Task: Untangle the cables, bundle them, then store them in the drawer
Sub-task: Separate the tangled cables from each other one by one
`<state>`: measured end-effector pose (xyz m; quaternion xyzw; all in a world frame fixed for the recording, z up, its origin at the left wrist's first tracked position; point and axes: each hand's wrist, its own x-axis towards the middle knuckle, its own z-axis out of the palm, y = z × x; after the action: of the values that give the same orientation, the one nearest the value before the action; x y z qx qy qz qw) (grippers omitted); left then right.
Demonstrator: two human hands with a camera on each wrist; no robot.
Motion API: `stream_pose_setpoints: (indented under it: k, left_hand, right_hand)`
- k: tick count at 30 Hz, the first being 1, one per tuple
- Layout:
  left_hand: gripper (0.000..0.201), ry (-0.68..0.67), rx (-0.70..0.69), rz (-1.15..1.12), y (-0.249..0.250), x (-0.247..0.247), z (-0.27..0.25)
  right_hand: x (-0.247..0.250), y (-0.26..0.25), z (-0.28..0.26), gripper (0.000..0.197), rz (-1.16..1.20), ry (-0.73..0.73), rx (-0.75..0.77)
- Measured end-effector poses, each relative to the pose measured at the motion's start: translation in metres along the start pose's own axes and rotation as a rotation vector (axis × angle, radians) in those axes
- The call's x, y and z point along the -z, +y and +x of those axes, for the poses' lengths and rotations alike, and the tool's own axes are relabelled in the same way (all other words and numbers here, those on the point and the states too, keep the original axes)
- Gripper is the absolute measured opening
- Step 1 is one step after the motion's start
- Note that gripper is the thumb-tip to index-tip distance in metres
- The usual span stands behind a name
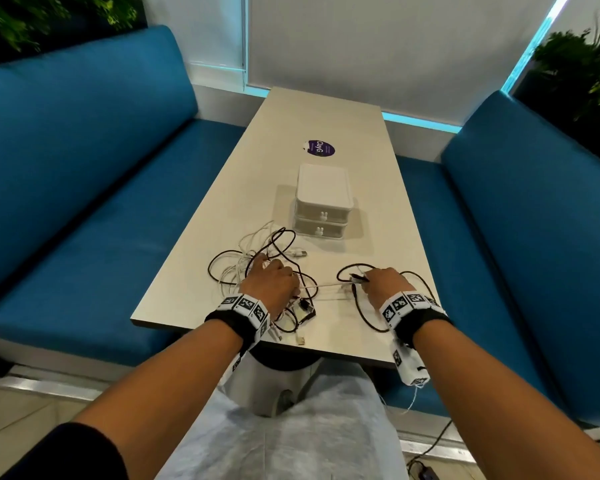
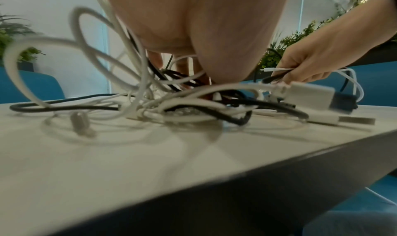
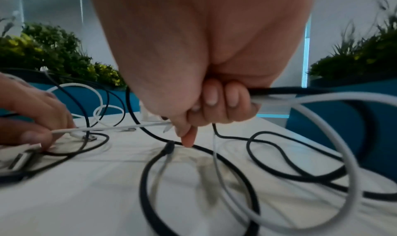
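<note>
Left hand (image 1: 271,282) fingers curled, pinching white cable (image 3: 111,128); right hand (image 1: 383,282) clenched on black cable (image 3: 300,90) & white, stretched L-R across counter (image 1: 326,116).

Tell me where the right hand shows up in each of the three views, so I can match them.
Head view: the right hand is lower right of centre, gripping cable on the table.
Left wrist view: it reaches in from the right edge.
Right wrist view: it fills the top centre, fingers curled round cable.
Shared landmark: the taut white cable running between both hands.
</note>
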<state>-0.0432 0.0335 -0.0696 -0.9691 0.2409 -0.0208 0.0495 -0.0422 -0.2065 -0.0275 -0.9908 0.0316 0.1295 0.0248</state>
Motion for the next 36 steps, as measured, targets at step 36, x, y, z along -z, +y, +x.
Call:
stream_pose_setpoints:
  k: [36]
  left_hand:
    - [0.030, 0.016, 0.030, -0.179, 0.008, 0.007, -0.004]
  right_hand:
    - [-0.026, -0.045, -0.009, 0.021, 0.322, -0.011, 0.209]
